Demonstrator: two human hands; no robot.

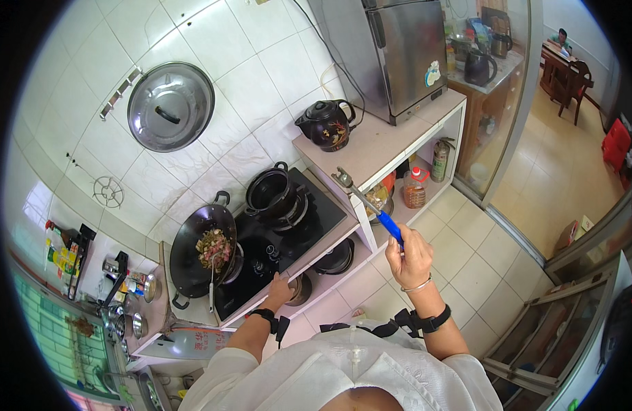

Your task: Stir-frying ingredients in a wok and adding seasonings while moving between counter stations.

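Observation:
In my right hand (pixel 411 257) is the blue handle of a metal-headed tool (pixel 370 204), perhaps a pot gripper, raised in front of the counter. My left hand (pixel 281 290) rests at the front edge of the black gas stove (pixel 254 272), near its knobs; whether its fingers hold anything is unclear. A dark wok (pixel 187 257) sits on the left of the stove with chopped food (pixel 214 250) in it and a metal spatula (pixel 211 293) leaning over its rim. Behind, on the other burner, stands a black two-handled pot (pixel 268 191) without a lid.
A black electric kettle (pixel 326 126) stands on the side counter (pixel 388 146) beside a refrigerator (pixel 408 56). A large pot lid (pixel 171 107) hangs on the tiled wall. Pans and an oil bottle (pixel 415 189) sit on shelves below. A person (pixel 560 38) sits in the far room.

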